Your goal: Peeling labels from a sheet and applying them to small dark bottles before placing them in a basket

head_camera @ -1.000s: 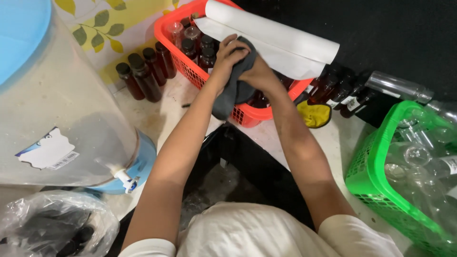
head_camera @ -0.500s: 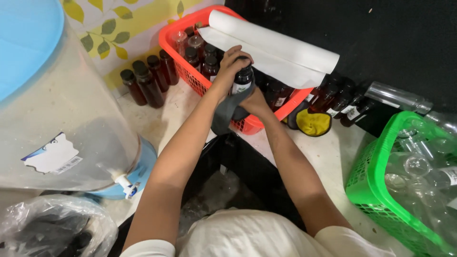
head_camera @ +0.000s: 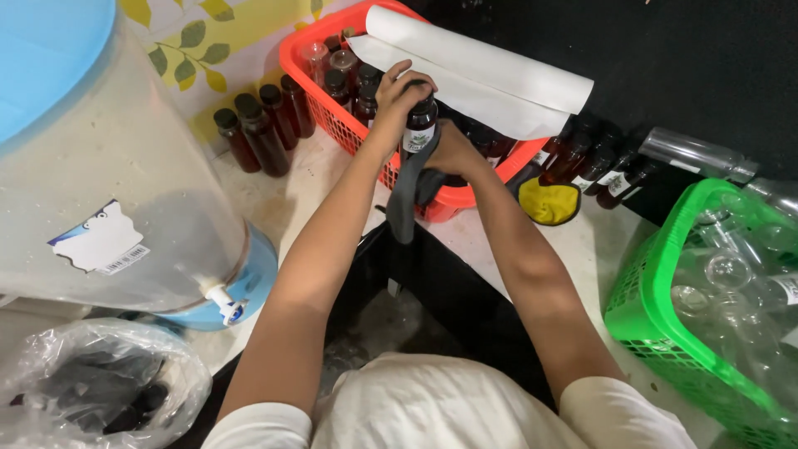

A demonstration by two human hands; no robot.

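A pale, stained floor (head_camera: pixel 274 199) runs up to a wall with yellow leaf patterns, and I lean over it from above. At the far edge of the floor sits a red basket (head_camera: pixel 349 125) full of dark bottles, with a white paper roll (head_camera: pixel 490 71) lying across its top. My left hand (head_camera: pixel 399 96) is curled over the cap of a small dark bottle (head_camera: pixel 420 129), fingers closed on it, just above the basket's near rim. My right hand (head_camera: pixel 453 154) grips the bottle's lower part through a grey cloth (head_camera: pixel 403 195), which hangs down over the rim. Four more brown bottles (head_camera: pixel 262 125) stand to the left of the basket, beside a big translucent water dispenser (head_camera: pixel 100 183). A green basket (head_camera: pixel 706 308) of clear bottles sits at the right edge.
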